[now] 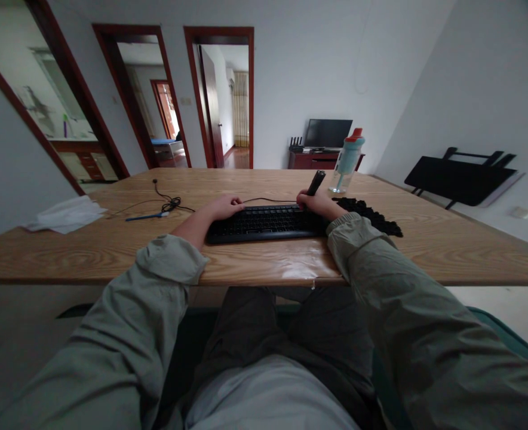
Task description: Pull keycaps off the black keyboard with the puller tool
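Note:
A black keyboard (268,222) lies flat near the table's front edge, with its cable running along the far side. My left hand (223,208) is closed over the keyboard's far left corner, fingers bent at the back edge. At the right end, my right hand (320,205) grips a thick black pen-like tool (316,182). Its upper end points up and away; the lower tip is hidden by my fingers. Just right of this hand is a spread of small black pieces (374,216), too dark to make out singly.
A clear bottle (345,161) with a red lid stands behind the black pieces. To the left are a coiled black cable (171,204), a thin blue stick (145,217) and white tissue (69,214). All are on the wooden table (264,263).

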The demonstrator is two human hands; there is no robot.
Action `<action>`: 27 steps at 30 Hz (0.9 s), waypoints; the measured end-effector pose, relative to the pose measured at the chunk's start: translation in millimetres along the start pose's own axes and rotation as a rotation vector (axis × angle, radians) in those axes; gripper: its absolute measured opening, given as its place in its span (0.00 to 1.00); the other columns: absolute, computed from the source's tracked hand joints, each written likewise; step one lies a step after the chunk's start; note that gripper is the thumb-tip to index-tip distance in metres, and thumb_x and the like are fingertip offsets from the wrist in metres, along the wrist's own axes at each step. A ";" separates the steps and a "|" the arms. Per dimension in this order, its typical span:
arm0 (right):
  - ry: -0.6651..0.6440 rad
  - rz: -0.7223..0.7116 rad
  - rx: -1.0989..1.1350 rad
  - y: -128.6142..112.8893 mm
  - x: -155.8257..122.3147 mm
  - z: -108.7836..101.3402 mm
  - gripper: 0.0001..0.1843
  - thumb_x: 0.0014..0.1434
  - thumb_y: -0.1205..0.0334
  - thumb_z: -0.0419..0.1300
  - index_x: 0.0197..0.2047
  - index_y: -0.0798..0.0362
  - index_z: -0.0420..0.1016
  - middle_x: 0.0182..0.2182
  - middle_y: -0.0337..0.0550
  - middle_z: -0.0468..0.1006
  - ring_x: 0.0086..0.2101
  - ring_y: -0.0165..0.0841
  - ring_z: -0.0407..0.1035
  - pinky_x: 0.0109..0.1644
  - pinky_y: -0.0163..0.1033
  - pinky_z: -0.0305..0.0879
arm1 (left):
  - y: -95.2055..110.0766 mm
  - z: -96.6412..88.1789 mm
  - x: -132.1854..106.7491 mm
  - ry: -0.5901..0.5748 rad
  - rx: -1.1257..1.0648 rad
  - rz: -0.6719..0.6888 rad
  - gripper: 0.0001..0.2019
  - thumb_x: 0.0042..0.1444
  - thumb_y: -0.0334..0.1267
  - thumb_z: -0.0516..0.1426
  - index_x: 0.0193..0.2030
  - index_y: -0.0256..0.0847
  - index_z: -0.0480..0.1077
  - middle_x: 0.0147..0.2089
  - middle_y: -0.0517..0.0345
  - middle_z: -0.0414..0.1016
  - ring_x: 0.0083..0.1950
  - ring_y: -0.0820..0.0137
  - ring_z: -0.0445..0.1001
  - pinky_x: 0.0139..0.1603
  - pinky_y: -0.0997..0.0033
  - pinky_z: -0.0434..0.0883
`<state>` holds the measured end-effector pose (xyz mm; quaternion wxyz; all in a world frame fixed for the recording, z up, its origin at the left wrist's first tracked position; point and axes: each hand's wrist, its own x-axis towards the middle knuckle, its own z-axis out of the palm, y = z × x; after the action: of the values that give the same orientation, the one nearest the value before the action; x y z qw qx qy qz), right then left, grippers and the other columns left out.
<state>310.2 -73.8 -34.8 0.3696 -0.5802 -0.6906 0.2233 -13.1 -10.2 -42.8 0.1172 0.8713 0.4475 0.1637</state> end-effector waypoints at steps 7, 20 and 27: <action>-0.011 0.018 0.085 0.2 -2.2 0.7 0.08 0.51 0.61 0.53 0.29 0.53 0.71 0.25 0.41 0.73 0.27 0.31 0.61 0.31 0.36 0.58 | 3.6 -2.1 -2.4 -0.002 0.001 0.017 0.18 0.58 0.49 0.53 0.42 0.38 0.76 0.45 0.49 0.80 0.43 0.63 0.75 0.44 0.68 0.69; -0.003 -0.063 -0.084 6.6 4.7 0.0 0.06 0.51 0.65 0.60 0.24 0.53 0.71 0.22 0.37 0.69 0.27 0.30 0.62 0.34 0.36 0.59 | 6.9 -3.1 -5.1 -0.010 0.002 -0.031 0.18 0.59 0.49 0.53 0.43 0.38 0.76 0.45 0.50 0.80 0.42 0.64 0.75 0.43 0.69 0.68; 0.044 -0.012 -0.063 0.8 0.1 -3.2 0.03 0.49 0.65 0.63 0.27 0.53 0.72 0.24 0.37 0.70 0.28 0.29 0.63 0.34 0.36 0.61 | 3.7 -2.6 -4.7 -0.009 0.003 -0.014 0.17 0.60 0.47 0.54 0.43 0.37 0.76 0.45 0.49 0.80 0.43 0.64 0.76 0.44 0.69 0.69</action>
<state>313.1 -73.8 -33.4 0.3677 -0.5921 -0.6924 0.1865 -14.0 -16.0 -39.9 0.1191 0.8691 0.4532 0.1581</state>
